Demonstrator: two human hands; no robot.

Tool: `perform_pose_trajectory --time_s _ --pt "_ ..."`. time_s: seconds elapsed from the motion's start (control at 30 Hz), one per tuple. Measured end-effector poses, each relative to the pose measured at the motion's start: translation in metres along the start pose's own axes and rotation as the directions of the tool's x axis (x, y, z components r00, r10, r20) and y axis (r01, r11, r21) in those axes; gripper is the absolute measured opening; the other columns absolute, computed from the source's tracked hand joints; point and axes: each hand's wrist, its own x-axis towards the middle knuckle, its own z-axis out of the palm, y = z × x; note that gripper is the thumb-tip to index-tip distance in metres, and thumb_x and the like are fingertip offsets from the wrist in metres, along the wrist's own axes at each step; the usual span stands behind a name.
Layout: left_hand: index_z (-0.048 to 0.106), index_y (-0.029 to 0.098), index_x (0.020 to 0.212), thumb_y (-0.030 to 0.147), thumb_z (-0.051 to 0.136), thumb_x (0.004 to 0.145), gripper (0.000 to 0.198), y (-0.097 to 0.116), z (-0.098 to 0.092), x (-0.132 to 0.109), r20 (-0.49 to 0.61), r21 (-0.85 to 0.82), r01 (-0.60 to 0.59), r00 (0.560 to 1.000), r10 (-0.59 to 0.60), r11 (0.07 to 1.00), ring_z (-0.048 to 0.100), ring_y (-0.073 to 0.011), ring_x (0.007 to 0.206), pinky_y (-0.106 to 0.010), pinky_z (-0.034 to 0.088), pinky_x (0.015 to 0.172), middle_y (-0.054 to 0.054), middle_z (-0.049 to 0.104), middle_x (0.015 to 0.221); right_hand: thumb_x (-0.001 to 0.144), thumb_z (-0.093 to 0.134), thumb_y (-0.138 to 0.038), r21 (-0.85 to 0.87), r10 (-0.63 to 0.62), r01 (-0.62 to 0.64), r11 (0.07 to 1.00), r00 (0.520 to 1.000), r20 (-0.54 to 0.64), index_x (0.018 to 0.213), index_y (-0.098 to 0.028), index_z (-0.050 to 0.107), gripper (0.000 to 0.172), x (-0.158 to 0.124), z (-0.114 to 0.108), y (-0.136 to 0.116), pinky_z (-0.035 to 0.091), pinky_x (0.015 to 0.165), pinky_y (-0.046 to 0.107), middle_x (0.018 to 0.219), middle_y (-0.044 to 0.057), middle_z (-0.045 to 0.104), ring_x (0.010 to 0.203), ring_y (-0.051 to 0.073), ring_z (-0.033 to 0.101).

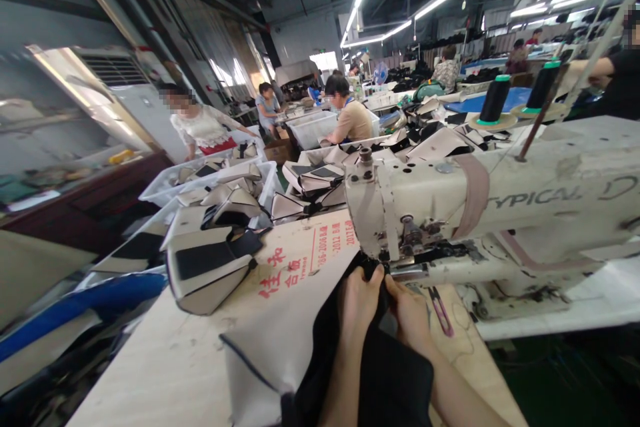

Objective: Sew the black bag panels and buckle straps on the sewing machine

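At the upper left of the frame, a co-worker in a white lace top [213,127] stands by white plastic crates [273,188] heaped with beige-and-black sewn parts. Left of centre, a boxy beige shell with black panels [207,270] rests on a pale plywood tabletop [165,347] stamped in red. At lower centre, a soft black-and-beige workpiece [323,337] drapes across the board, its upper end at the needle area of a cream industrial sewing machine [425,190]. The left hand [361,293] pinches the black material just in front of the needle; to its right, the right hand [410,310] closes on the adjoining edge, some fingertips hidden. The step appears to be guiding a seam; the next move likely calls for keeping the layers aligned while feeding them evenly, fingertips clear of the needle. Beside the right hand lies a slim pink-handled tool [441,312], apparently thread snips.
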Motion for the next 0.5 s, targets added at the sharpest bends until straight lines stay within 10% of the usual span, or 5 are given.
perform_pose_trajectory --time_s 0.13,0.23,0.3,0.4,0.5 --pt "0.049 0.016 0.056 0.053 0.044 0.074 0.041 -0.002 0.000 0.000 -0.018 -0.007 -0.005 1.000 0.005 1.000 0.033 -0.0080 0.046 -0.021 0.021 0.046 0.005 0.037 0.048 0.070 0.054 -0.050 -0.132 -0.017 0.029 0.991 0.995 0.095 0.074 -0.011 0.068 0.041 0.003 -0.013 -0.003 0.039 0.047 0.027 0.056 0.004 0.062 0.048 0.017 0.053" --pt "0.046 0.017 0.052 0.053 0.045 0.073 0.042 -0.001 -0.002 -0.001 -0.011 -0.003 0.008 1.000 -0.008 1.000 0.030 -0.0078 0.045 -0.021 0.020 0.046 0.006 0.033 0.045 0.062 0.065 -0.045 -0.325 -0.162 0.189 0.926 0.981 0.108 0.068 -0.014 0.069 0.031 0.006 -0.072 -0.029 0.041 0.058 0.029 0.063 0.005 0.064 0.055 0.018 0.055" --pt "0.043 0.017 0.051 0.053 0.046 0.072 0.042 0.001 -0.002 -0.001 -0.018 0.000 0.011 1.000 -0.011 1.000 0.028 -0.0075 0.044 -0.021 0.019 0.046 0.006 0.031 0.045 0.070 0.058 -0.043 -0.693 -0.618 0.453 0.561 0.786 0.013 0.085 -0.018 0.068 0.030 0.010 -0.137 -0.055 0.041 0.075 0.031 0.085 0.007 0.065 0.078 0.021 0.058" --pt "0.041 0.017 0.051 0.052 0.045 0.073 0.041 0.001 -0.001 -0.002 -0.035 -0.015 0.000 0.999 0.000 1.000 0.028 -0.0073 0.044 -0.021 0.018 0.046 0.007 0.031 0.045 0.075 0.050 -0.040 -0.971 -0.930 0.230 0.074 0.368 0.016 0.104 -0.013 0.061 0.041 0.015 -0.234 -0.085 0.036 0.087 0.037 0.102 0.014 0.060 0.098 0.027 0.053" --pt "0.038 0.018 0.050 0.053 0.045 0.072 0.042 0.001 0.002 -0.001 -0.019 -0.043 0.015 1.000 -0.015 0.999 0.029 -0.0072 0.044 -0.021 0.018 0.046 0.007 0.029 0.045 0.081 0.037 -0.039 -0.985 -0.881 0.104 -0.135 0.442 0.168 0.118 -0.014 0.050 0.047 0.012 -0.287 -0.082 0.026 0.099 0.038 0.120 0.008 0.051 0.111 0.026 0.046"
